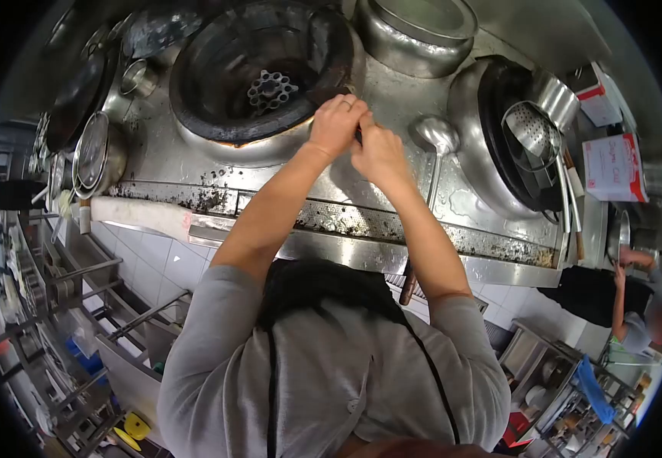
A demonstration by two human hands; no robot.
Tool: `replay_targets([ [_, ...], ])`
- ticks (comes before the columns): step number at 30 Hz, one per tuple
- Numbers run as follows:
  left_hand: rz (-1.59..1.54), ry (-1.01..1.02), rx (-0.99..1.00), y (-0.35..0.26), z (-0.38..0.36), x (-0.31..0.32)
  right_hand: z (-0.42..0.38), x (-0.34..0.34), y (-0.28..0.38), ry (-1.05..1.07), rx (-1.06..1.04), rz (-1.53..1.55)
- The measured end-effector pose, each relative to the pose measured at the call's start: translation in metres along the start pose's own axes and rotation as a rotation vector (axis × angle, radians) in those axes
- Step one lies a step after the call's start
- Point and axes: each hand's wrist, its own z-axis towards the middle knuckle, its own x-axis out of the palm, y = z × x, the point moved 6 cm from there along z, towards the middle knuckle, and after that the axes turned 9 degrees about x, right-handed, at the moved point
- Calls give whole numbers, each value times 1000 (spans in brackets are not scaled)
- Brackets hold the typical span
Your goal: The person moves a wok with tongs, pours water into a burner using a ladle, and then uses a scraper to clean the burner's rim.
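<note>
Both my hands are closed close together at the near right rim of a blackened wok burner ring (216, 130). My left hand (336, 124) is wrapped at the edge of the ring, beside a dark flat piece (326, 94) that overlaps the rim. Just right of it and lower, my right hand (381, 155) grips something with a dark end showing between the two hands. The kind of tool is mostly hidden by my fingers. Inside the ring sits a burner head with round holes (272, 92). A steel ladle (435, 136) lies right of my right hand.
At right, a black wok (502, 153) holds a perforated skimmer (531, 130) and other utensils. A steel pot (415, 38) stands behind. Dark debris (212, 191) litters the steel counter. A white cloth (140, 215) lies on the front edge. Another person (636, 298) works far right.
</note>
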Motion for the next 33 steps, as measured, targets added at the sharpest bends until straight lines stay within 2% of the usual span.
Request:
replay_targets([
  [2, 11, -46, -16, 2, 0, 0, -2, -1, 3, -58, -28, 92],
  [5, -17, -48, -28, 7, 1, 2, 0, -2, 4, -28, 10, 89],
  [11, -37, -54, -4, -1, 7, -2, -6, -16, 7, -191, -118, 171],
  [14, -21, -46, -28, 5, 4, -1, 2, -3, 5, -164, -13, 131],
  [17, 1, -83, 17, 4, 11, -2, 4, -8, 1, -209, -75, 146],
  [21, -63, -127, 48, -12, 7, 3, -14, -17, 0, -226, -34, 114],
  [24, -37, -52, 12, -3, 11, 0, -17, -16, 8, -252, -45, 153],
  [26, -24, 17, -13, 19, 8, 3, 17, 2, 7, -201, -54, 164],
  [29, -12, 10, -20, 34, 18, 2, 28, 5, 12, -216, -17, 187],
  [33, -51, -13, -32, 24, 8, 7, 30, -3, 11, -214, -33, 203],
])
